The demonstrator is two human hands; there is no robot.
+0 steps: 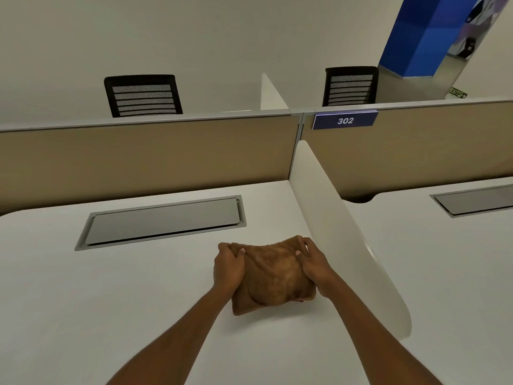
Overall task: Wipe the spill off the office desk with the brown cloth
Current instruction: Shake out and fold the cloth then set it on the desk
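Head view: both hands grip crumpled brown cloth point(273, 276).

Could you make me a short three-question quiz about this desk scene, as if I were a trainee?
1. True or false: both hands grip the brown cloth.
2. Which number is on the blue sign? A) 203 B) 302 C) 320
3. What lies on the desk beyond the cloth and to its left?

Key:
1. True: the left hand and the right hand each pinch a far corner.
2. B
3. A grey cable hatch set flush in the desk.
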